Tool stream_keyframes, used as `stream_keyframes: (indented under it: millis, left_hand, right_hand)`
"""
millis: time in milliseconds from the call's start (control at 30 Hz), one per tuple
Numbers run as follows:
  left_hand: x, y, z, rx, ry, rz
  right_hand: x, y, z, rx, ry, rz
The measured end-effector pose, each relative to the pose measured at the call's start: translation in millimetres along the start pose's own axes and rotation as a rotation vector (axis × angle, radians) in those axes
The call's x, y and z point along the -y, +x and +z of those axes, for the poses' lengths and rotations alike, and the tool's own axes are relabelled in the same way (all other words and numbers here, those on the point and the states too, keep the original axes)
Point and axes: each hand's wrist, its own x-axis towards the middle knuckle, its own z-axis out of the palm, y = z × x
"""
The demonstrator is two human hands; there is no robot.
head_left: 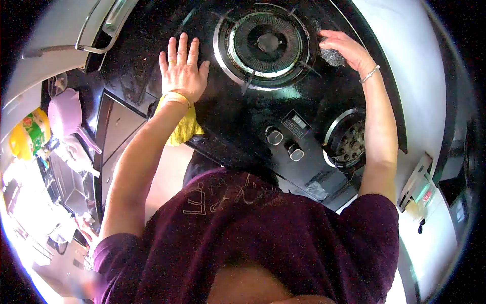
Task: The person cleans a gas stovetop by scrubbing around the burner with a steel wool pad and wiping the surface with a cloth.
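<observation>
On the black stovetop (233, 121), just beside the large burner (268, 43), lies the metal scourer (332, 57), under the right hand (349, 49). The fingers of this hand are half curled and hold the scourer; how firmly, I cannot tell. The left hand (183, 76) rests flat on the other side of the burner, with its fingers extended and a little apart, and it holds nothing. A yellow cloth (185, 129) hangs near its wrist, at the front edge.

The step in hand appears to be scouring this surface; the next stroke would call for steady pressure and care around the burner's supports. At the left stand a pink pan (65, 114) and a yellow container (20, 141) with a green label; their contents I cannot see.
</observation>
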Motion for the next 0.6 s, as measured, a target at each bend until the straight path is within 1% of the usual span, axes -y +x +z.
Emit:
stream_keyframes:
  millis: [67,100,167,200,233,300,333,367,433,467,567,600]
  left_hand:
    - [0,1,-1,-0.012,-0.004,-0.003]
    - [0,1,-3,-0.013,0.008,0.009]
    - [0,-1,-4,-0.008,0.019,0.018]
    - [0,0,-2,-0.02,0.0,0.016]
    - [1,0,0,-0.031,-0.018,0.015]
    - [2,-2,0,-0.034,-0.019,0.019]
    - [2,-1,0,-0.043,-0.022,0.023]
    - [2,-1,0,-0.043,-0.024,0.026]
    - [2,0,2,-0.053,-0.005,0.026]
    - [2,0,3,-0.054,-0.004,0.025]
    - [3,-2,5,-0.061,-0.018,0.025]
    - [3,-1,5,-0.063,-0.019,0.027]
  right_hand:
    - [-7,-3,2,-0.065,0.148,0.043]
    - [-16,-1,-1,-0.062,0.148,0.044]
    - [-32,5,-10,0.115,0.489,-0.086]
    - [-30,5,-10,0.26,0.72,-0.11]
    - [-25,-2,-6,0.182,0.892,-0.083]
    - [-28,1,-10,0.377,1.03,-0.148]
    - [-30,-1,-7,0.295,1.03,-0.105]
    - [-31,-1,-6,0.291,1.031,-0.104]
    - [-35,5,-5,0.198,0.835,0.054]
    - [-40,8,-5,0.102,0.7,0.093]
    - [-19,3,8,0.076,0.731,0.124]
    - [-12,1,2,0.178,0.706,0.154]
